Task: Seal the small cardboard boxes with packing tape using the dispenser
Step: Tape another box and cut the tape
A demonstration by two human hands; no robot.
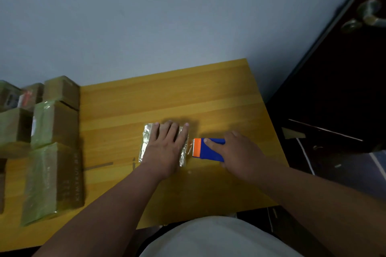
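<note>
Hands both engaged, mid-counter toward its right edge. Left hand [167,148] is flat, fingers spread, pressing the small box [146,142] down, not clasping it. Right hand [234,152] has its grip closed on the blue dispenser [211,150], toothed orange end just beside the box's right side. Short strip of tape looks to bridge the gap, hard to tell. Judgement: keep tape taut, tilt blade into it, snap sideways to cut, then smooth the tail down with the left palm. Wrapped boxes [54,152] stacked along the left edge, well apart.
</note>
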